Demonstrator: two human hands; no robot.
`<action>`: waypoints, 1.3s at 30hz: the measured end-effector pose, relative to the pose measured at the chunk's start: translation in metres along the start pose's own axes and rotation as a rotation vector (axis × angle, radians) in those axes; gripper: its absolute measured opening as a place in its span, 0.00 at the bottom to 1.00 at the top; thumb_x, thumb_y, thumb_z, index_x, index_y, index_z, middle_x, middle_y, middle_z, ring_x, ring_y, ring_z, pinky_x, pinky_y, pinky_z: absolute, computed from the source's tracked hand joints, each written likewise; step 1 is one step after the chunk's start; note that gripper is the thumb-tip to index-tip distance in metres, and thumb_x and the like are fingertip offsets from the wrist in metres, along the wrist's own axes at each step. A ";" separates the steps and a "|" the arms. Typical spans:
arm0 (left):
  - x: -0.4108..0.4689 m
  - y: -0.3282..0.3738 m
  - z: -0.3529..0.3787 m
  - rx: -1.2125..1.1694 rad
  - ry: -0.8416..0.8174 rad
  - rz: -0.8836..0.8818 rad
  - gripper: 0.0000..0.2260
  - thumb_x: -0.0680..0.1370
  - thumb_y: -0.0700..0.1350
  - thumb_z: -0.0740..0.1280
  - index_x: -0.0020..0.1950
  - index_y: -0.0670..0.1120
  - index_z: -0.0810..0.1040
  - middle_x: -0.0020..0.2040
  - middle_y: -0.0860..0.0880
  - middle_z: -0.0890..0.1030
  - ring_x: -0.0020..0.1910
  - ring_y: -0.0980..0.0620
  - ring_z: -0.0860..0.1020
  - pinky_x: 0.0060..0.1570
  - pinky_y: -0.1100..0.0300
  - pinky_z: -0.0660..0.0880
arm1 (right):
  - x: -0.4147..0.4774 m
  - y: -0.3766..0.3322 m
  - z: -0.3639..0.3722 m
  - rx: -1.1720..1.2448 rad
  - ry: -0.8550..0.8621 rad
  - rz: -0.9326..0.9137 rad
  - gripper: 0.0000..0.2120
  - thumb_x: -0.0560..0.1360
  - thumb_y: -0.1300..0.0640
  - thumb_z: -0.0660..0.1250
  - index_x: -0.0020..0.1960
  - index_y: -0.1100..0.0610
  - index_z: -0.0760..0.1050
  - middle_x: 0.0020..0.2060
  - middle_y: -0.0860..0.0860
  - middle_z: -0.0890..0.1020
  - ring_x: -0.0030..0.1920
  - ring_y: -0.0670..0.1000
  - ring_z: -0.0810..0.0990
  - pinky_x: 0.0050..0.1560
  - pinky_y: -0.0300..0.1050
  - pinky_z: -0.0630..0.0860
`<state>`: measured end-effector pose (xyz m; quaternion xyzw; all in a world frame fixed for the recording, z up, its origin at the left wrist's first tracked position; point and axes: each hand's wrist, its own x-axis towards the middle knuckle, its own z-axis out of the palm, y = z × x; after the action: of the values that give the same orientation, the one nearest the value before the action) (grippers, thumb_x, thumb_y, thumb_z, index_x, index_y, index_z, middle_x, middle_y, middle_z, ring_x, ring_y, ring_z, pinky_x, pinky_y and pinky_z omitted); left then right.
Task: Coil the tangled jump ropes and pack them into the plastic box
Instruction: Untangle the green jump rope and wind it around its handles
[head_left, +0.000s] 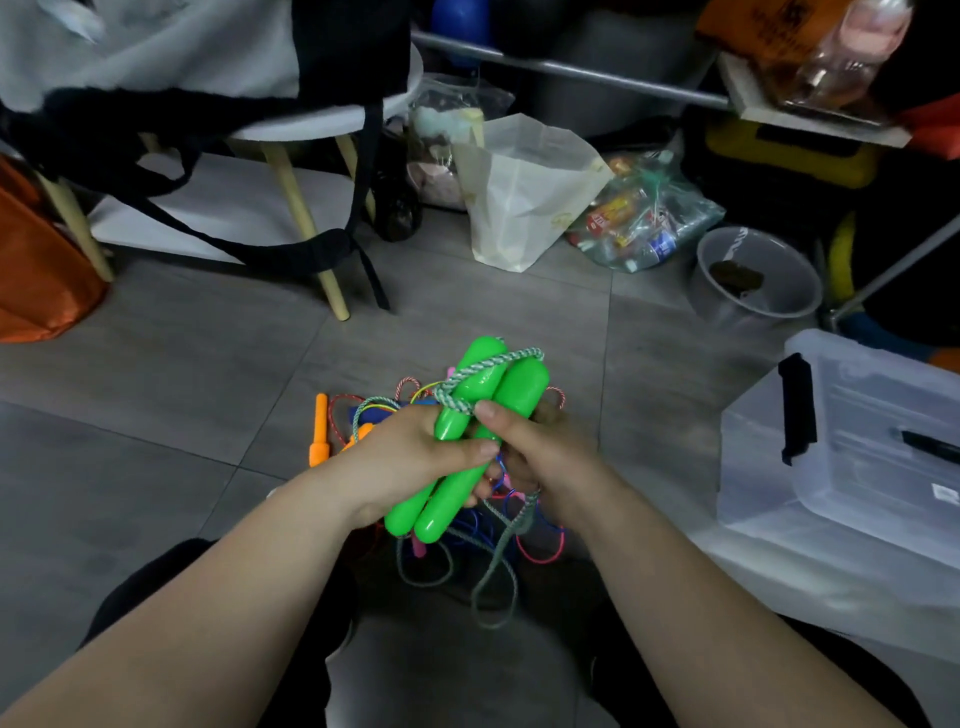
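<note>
Jump ropes, tangled heap of thin coloured cords (363, 408): on the grey tiled floor (182, 364), directly under both hands, not yet coiled.

Orange fabric bag (36, 260): far left edge of the floor.

White round stool with pale wooden legs (322, 124): back left, black straps draped over it.

Orange plastic handles (320, 434): in the heap, just left of the left hand, lying loose.

Left hand (415, 457): fingers and thumb wrapped round the middle of the green plastic handles (514, 400), holding the two side by side.

Green plastic handles, bright, rounded ends: raised above the heap. Their long axis slants from lower left, near the person, to upper right, away from the person.

Grey-white braided cord (519, 356): looped across the far ends of the handles. Its loose tail (498, 571) hangs from under the right hand toward the floor.

Right hand (545, 457): thumb pressed on the right-hand handle, fingers curled behind it. Whether they also pinch the cord cannot be told.

Clear plastic box with black latch (852, 441): on the floor at the right, well apart from the hands. The right hand is nearer to it. Judged: the tail still needs winding, and the bundle then travels rightward.
</note>
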<state>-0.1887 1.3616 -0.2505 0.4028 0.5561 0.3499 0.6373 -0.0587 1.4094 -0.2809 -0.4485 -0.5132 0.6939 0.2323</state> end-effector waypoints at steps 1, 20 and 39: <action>-0.001 0.000 0.002 -0.045 -0.014 -0.027 0.07 0.75 0.35 0.63 0.38 0.42 0.76 0.28 0.50 0.80 0.26 0.56 0.78 0.28 0.64 0.76 | 0.000 -0.001 -0.001 0.014 -0.024 0.018 0.10 0.69 0.51 0.68 0.32 0.54 0.73 0.17 0.48 0.72 0.18 0.44 0.66 0.22 0.33 0.60; -0.001 -0.009 0.001 -0.253 -0.044 -0.090 0.07 0.68 0.39 0.67 0.45 0.44 0.75 0.34 0.49 0.83 0.31 0.53 0.81 0.30 0.63 0.79 | 0.012 -0.012 -0.018 0.271 0.148 0.030 0.15 0.75 0.55 0.61 0.30 0.55 0.63 0.14 0.44 0.59 0.15 0.42 0.56 0.20 0.33 0.54; 0.006 -0.009 -0.001 -0.125 0.073 0.015 0.03 0.77 0.40 0.60 0.46 0.45 0.72 0.29 0.50 0.78 0.21 0.56 0.70 0.21 0.65 0.70 | 0.016 -0.010 -0.019 0.159 0.077 0.026 0.17 0.73 0.50 0.60 0.30 0.56 0.62 0.15 0.45 0.60 0.16 0.42 0.55 0.24 0.37 0.52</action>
<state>-0.1893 1.3629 -0.2614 0.3532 0.5528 0.4031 0.6380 -0.0519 1.4350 -0.2794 -0.4616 -0.4411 0.7178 0.2777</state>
